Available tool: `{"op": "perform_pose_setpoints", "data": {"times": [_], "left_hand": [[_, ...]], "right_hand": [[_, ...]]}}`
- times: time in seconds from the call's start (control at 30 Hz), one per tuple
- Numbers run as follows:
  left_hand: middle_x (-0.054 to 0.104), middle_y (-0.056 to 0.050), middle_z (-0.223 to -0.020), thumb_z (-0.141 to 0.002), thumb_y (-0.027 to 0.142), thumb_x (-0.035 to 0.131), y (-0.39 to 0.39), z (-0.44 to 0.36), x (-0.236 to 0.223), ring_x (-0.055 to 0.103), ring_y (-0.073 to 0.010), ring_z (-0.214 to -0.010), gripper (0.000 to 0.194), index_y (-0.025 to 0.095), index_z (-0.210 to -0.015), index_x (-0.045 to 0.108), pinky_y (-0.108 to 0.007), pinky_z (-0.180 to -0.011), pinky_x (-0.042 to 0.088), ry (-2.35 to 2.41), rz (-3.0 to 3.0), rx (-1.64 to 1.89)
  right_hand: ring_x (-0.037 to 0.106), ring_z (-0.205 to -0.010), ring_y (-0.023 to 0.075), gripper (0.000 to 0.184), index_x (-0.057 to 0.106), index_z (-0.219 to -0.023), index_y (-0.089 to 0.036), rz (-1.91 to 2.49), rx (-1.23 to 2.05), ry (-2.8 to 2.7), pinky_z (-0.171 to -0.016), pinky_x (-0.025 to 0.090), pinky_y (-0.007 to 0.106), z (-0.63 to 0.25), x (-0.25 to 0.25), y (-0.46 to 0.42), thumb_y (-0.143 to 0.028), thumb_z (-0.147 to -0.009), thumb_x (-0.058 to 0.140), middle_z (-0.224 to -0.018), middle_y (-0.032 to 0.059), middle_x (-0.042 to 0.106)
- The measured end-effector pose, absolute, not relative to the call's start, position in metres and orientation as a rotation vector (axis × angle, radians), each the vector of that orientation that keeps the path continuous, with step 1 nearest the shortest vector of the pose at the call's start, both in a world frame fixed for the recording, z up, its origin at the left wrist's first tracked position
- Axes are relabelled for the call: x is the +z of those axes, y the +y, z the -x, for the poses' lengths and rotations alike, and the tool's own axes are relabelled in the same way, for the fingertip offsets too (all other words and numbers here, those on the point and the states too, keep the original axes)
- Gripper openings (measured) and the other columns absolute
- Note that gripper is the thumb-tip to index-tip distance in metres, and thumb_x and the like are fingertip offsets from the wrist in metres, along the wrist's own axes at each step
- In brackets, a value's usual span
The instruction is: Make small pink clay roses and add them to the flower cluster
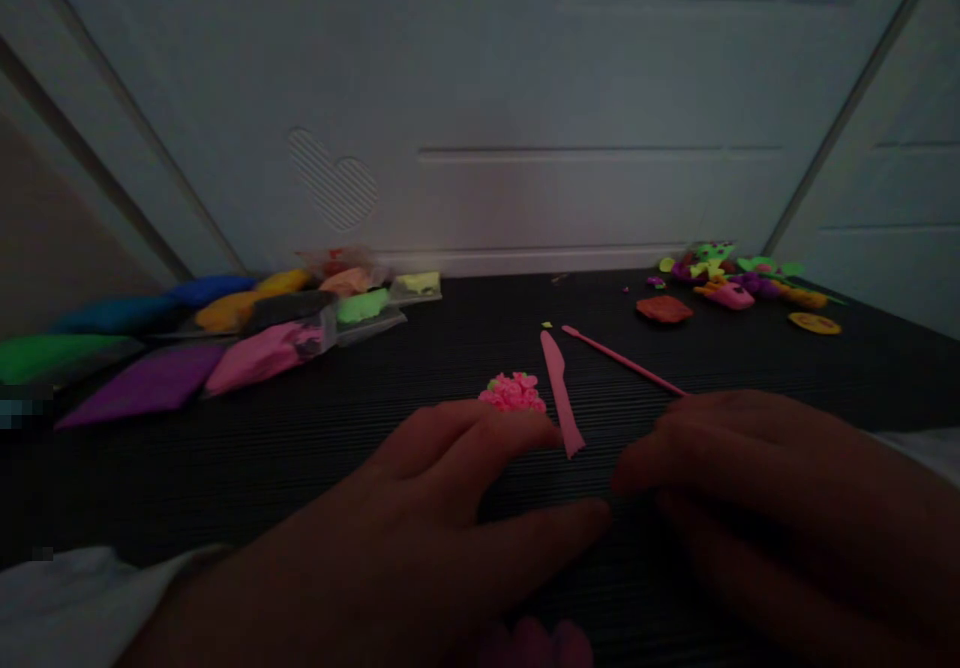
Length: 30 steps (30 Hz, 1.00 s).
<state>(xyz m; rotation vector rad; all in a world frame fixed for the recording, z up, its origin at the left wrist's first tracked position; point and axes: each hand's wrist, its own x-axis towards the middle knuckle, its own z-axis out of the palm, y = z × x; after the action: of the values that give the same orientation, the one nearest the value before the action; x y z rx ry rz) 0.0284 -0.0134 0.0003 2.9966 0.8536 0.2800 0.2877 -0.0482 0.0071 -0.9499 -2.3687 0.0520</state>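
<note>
"What lay nearest?"

"At six o'clock, a dim purplish lump (551, 643) sat below the left hand (427, 508), partly cut off by the lower edge."

"And the hands themselves?"

"The left was spread, its thumb and forefinger well apart with nothing visible between them. The right hand (780, 488), at four o'clock, was curled, its fingertips near the left thumb; I couldn't tell whether it pinched anything."

"What was just beyond them?"

"A pink flower cluster (517, 390) at five o'clock, partly hidden behind the left forefinger; I couldn't tell if they touched. A pink knife (559, 388) lay flat just right of it, and a thin pink stick (622, 358) slanted towards the right hand."

"Further off?"

"A red lump (664, 309) at three o'clock, with a yellow disc (814, 323) to its right. Bright pieces (727, 295) were heaped behind them. Coloured bags (262, 353) spread across the dark surface (465, 333) at nine."

"And at the back?"

"A pale panel (487, 68) with a ridged heart (337, 188) at ten."
</note>
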Motion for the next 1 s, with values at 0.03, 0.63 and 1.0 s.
{"op": "perform_pose_setpoints", "data": {"times": [0.03, 0.63, 1.0], "left_hand": [[0.063, 0.0, -0.143, -0.085, 0.04, 0.075, -0.012, -0.029, 0.001, 0.064, -0.0354, -0.127, 0.065, 0.056, -0.145, 0.055, -0.046, -0.09, 0.066, 0.835, -3.012, 0.281], [0.066, -0.002, -0.136, -0.085, 0.045, 0.07, -0.019, -0.043, 0.011, 0.061, -0.0331, -0.126, 0.049, 0.043, -0.135, 0.07, -0.042, -0.101, 0.06, 0.94, -2.91, 0.494], [0.055, 0.001, -0.154, -0.089, 0.044, 0.071, -0.012, -0.021, -0.005, 0.053, -0.0432, -0.137, 0.066, 0.058, -0.149, 0.048, -0.053, -0.093, 0.064, 0.769, -3.092, 0.338]], "right_hand": [[0.071, -0.062, 0.0134, 0.034, 0.065, -0.094, -0.025, 0.965, 0.053, -2.37, -0.055, 0.047, 0.027, -0.287, 0.007, -0.048, -0.002, -0.079, 0.044, -0.076, -0.0039, 0.076], [0.073, -0.064, 0.0123, 0.039, 0.065, -0.094, -0.024, 0.901, 0.059, -2.425, -0.057, 0.051, 0.026, -0.287, 0.009, -0.046, -0.001, -0.079, 0.039, -0.077, -0.0043, 0.077], [0.072, -0.071, 0.0077, 0.038, 0.054, -0.102, -0.029, 0.885, 0.031, -2.308, -0.06, 0.049, 0.021, -0.287, 0.0, -0.046, 0.001, -0.08, 0.043, -0.085, -0.0114, 0.076]]}}
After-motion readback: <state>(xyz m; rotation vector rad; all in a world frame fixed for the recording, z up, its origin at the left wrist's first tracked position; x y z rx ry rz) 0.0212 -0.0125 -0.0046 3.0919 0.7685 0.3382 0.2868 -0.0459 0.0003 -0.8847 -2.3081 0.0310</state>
